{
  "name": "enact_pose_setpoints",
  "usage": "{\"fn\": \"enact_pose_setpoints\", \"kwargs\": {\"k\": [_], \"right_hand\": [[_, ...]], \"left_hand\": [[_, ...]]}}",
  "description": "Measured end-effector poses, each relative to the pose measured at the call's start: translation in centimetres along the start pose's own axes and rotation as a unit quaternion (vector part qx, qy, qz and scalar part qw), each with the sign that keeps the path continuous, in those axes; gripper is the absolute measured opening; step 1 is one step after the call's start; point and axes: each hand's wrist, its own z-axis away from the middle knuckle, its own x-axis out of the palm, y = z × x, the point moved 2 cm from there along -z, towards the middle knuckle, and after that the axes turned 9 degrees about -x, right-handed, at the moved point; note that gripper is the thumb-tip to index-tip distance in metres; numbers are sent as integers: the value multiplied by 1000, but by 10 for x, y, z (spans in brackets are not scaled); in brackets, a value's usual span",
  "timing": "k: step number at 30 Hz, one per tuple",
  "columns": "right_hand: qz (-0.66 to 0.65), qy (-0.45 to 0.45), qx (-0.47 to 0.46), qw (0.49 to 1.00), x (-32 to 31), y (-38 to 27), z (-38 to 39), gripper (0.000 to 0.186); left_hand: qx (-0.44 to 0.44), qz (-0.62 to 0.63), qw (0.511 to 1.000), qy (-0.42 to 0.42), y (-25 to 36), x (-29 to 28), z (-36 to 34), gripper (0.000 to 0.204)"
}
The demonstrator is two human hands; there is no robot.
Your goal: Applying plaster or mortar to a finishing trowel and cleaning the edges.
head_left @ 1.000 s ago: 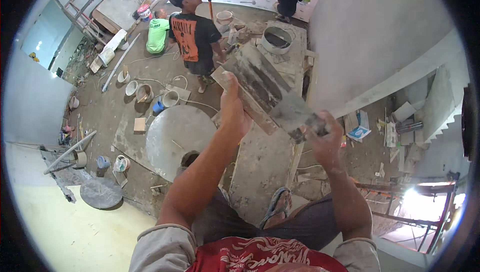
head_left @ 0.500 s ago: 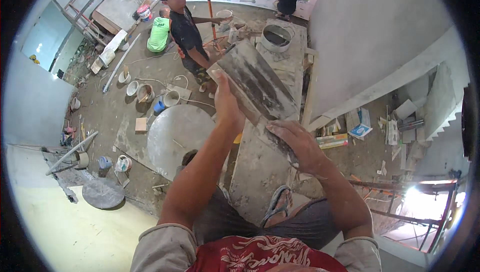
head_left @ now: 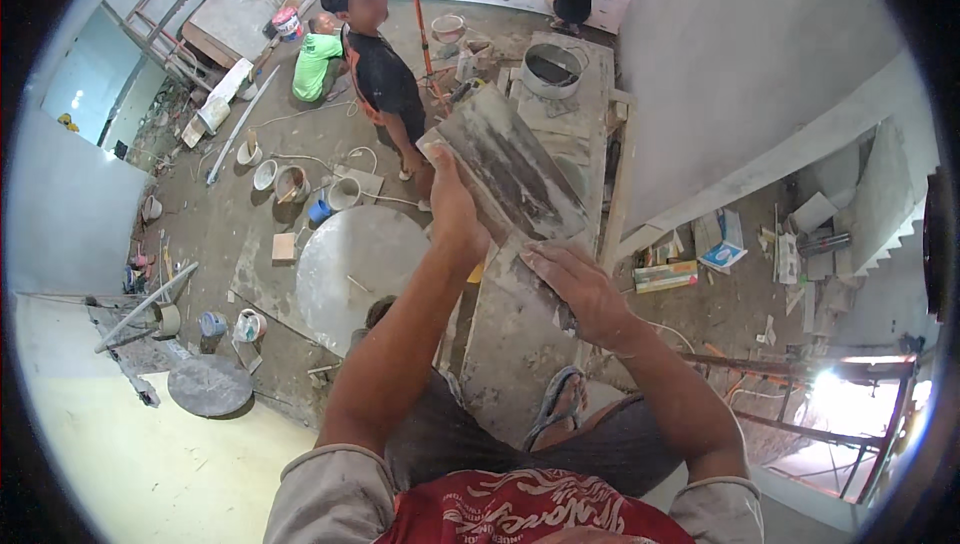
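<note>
Left grip [head_left: 456,206] is clasping the grey-smeared board [head_left: 512,162] at frame centre; right grip [head_left: 585,294] is holding a trowel [head_left: 528,282] just lower right, seemingly meeting the board's near edge. For clean strokes, I'd be bracing the board, keeping blade angle low and even.

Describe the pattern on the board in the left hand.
The board has dark and pale grey streaks: head view.

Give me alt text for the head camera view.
A dark-smeared flat board in the person's left grip, with a flat grey tool in their right grip beside its edge. Beyond, a co-worker in black stands near several buckets.
</note>
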Motion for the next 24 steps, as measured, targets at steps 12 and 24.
{"fn": "enact_pose_setpoints", "kwargs": {"k": [12, 24], "right_hand": [[3, 12, 1, 1000, -3, 2, -5, 56], [-16, 35, -14, 999, -2, -1, -11, 54]], "left_hand": [[-6, -6, 1000, -2, -6, 8, 3, 69], [1, -14, 999, -46, 2, 6, 8, 66]]}}
